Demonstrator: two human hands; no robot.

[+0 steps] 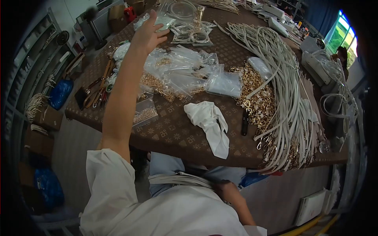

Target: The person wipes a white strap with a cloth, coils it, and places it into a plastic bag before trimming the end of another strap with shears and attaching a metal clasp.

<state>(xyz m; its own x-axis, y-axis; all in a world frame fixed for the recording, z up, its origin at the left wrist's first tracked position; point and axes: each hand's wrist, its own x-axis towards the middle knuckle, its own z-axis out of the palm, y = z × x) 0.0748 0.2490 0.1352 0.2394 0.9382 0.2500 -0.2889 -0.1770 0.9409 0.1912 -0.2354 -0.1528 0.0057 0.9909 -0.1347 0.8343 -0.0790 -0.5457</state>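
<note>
My left hand (147, 36) reaches to the far left part of the table, fingers spread, beside clear plastic bags (164, 21). Low at my lap, my right hand (228, 191) is closed around the end of a bundle of pale straps (181, 179) lying across my waist; its fingers are dim. A crumpled white cloth (208, 125) lies near the table's front edge. Behind it are bags of gold-coloured hardware (177, 80) and a stack of clear bags (224, 83). A pile of gold clasps (256, 98) sits to the right, with a black-handled tool (245, 122) at its edge.
Long pale straps with metal clips (289, 90) cover the right side of the brown patterned table (169, 137). Brown straps (103, 84) lie at the left. Shelves (29, 51) and a blue bag (61, 94) stand left of the table. A person (341, 55) is at the far right.
</note>
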